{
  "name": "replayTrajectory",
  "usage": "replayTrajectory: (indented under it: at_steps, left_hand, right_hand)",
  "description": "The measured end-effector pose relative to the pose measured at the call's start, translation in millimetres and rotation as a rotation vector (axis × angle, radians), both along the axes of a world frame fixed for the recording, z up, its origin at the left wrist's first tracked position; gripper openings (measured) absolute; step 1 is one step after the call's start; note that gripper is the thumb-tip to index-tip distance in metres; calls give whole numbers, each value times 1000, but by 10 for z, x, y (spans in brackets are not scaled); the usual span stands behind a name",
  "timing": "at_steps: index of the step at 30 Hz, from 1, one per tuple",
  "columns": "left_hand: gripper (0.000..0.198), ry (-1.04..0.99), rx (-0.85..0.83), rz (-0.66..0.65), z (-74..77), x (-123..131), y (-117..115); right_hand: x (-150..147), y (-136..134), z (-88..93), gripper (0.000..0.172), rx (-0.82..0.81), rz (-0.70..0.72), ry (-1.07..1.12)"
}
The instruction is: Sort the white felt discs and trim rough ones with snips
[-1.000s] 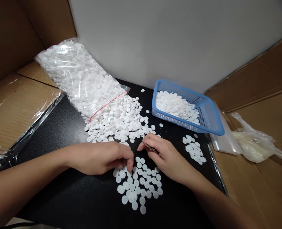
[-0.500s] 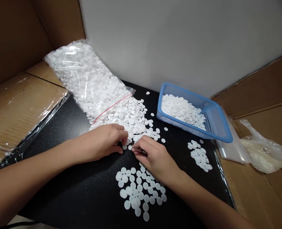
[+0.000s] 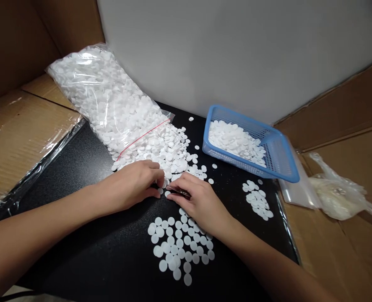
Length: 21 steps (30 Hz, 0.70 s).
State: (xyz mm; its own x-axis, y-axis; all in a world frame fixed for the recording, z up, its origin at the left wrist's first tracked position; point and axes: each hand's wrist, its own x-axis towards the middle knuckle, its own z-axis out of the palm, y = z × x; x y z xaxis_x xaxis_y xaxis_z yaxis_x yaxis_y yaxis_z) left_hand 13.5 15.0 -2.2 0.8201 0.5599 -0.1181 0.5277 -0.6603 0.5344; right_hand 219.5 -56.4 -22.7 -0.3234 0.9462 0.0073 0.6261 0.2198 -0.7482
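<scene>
White round flat discs (image 3: pixel 179 243) lie on the black tabletop (image 3: pixel 119 251) in a loose group, near side and left of the blue perforated plastic basket (image 3: pixel 278 147); others fill part of the basket, form a small cluster just in front of it, and spill leftward of it from a clear plastic bag (image 3: pixel 100 96) with a red strip. Left of the basket, the two hands are apart but near each other. The left hand (image 3: pixel 141 180) is curled at the spill's edge; whether it grips a disc cannot be determined. The right hand (image 3: pixel 201 199) is clamped on a thin dark tool (image 3: pixel 184 192), mostly hidden by the fingers. Bare tabletop extends farthest left of the basket; the right forearm crosses the gap toward the front cluster. The film-wrapped right table edge runs nearward from the basket's right end. The right hand covers some discs; both forearms are cut off by the frame.
</scene>
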Motion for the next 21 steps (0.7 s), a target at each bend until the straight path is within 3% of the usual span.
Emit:
replayTrajectory:
  at_steps: [10,15,21]
  left_hand:
    - [8,-66,-60,-36,-35,113,-132]
    - [9,-135,-37,-71,-105,164,-201]
    - [13,-140,87,81,-43,100,-54]
  right_hand:
    - [218,-3,113,17,32,-48,-37]
    - [337,-75,110,14,-131,41,-46]
    - [367,-105,48,21,-35,-123,-8]
